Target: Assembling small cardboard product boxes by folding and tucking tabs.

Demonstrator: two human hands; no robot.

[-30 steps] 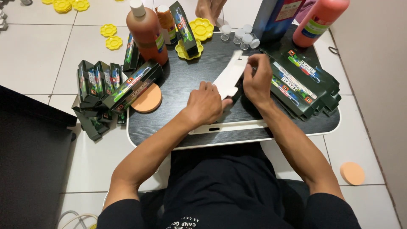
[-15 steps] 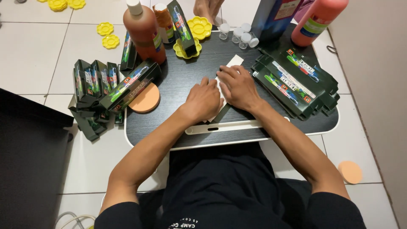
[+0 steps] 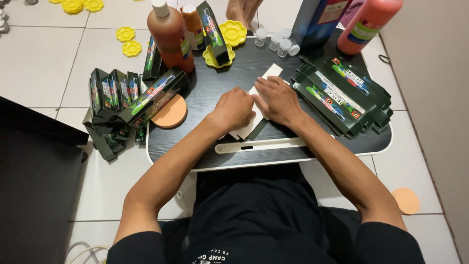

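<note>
A: Both hands flat on the white card — left hand [image 3: 234, 108] pins its near end, right hand [image 3: 277, 100] presses the middle, fingers spread, neither one closed around it.

B: Where's the card [image 3: 266, 78] sitting?

A: Mid-table, slanting toward the far edge, its far tip poking out past the fingers. Pressed down like that, it looks held flat for creasing.

B: And around it?

A: Flat green boxes [image 3: 342, 95] stacked at the right edge, within reach of the right hand. Made-up boxes [image 3: 115, 93] crowd the left edge. A brown bottle [image 3: 168, 34] and small vials [image 3: 276, 39] line the far edge, an orange disc [image 3: 170, 112] lies at the left, and a pale slotted strip [image 3: 259, 145] runs along the near edge of the black table [image 3: 195, 146].
</note>
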